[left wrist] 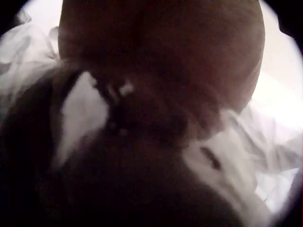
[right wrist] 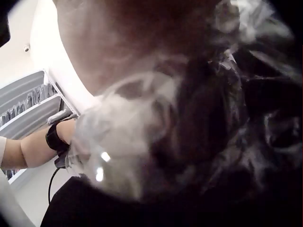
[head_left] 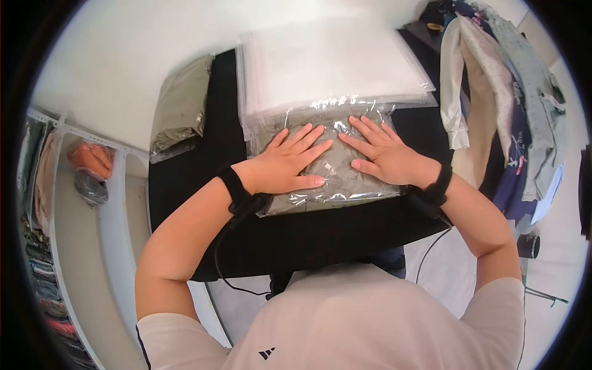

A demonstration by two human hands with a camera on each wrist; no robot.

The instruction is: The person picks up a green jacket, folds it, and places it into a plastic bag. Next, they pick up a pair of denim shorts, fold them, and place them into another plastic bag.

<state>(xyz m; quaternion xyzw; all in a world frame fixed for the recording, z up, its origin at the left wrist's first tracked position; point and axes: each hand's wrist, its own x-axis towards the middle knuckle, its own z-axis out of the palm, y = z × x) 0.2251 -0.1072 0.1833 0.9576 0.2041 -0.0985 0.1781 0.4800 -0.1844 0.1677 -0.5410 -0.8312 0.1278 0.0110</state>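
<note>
A clear plastic bag [head_left: 364,192] with folded grey-green clothing inside lies on the black table in the head view. My left hand [head_left: 287,161] rests flat on its left half, fingers spread. On the right half my right hand [head_left: 388,154] presses down, its fingers also straight and spread. Between the two hands a small zipper pull [head_left: 328,166] shows through the film. In the left wrist view my hand [left wrist: 161,47] fills the top, dark and blurred. The right wrist view has crinkled plastic [right wrist: 128,137] close under my hand [right wrist: 128,42].
Behind the bag lies a stack of clear plastic bags [head_left: 333,61]. Another bagged garment [head_left: 182,105] sits at the table's left edge. Clothes [head_left: 493,105] hang over the right side. Shelves [head_left: 86,234] with garments stand at left. The black table [head_left: 296,240] shows in front.
</note>
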